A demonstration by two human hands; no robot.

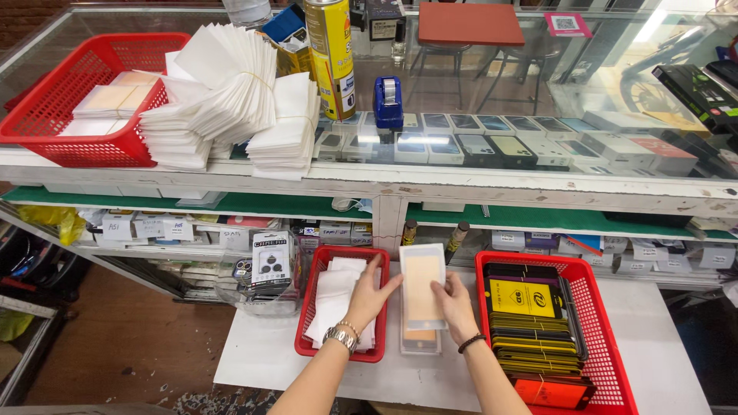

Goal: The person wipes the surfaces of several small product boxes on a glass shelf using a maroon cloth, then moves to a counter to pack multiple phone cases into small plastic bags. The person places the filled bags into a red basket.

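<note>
My left hand (369,296) and my right hand (455,307) both hold a flat white sleeve with a tan panel (423,286) over a low white table (269,353). The left hand grips its left edge, the right hand its lower right edge. Under it lies a stack of similar pieces (420,342). A small red basket (311,307) of white sleeves sits to the left. A larger red basket (611,338) with black and yellow flat packs stands to the right.
A glass display counter (538,100) with small boxed items runs across the back. On it stand bundled white envelopes (223,92), a big red basket (46,107), a yellow spray can (332,54) and a blue tape dispenser (388,101). Shelves of boxes sit below.
</note>
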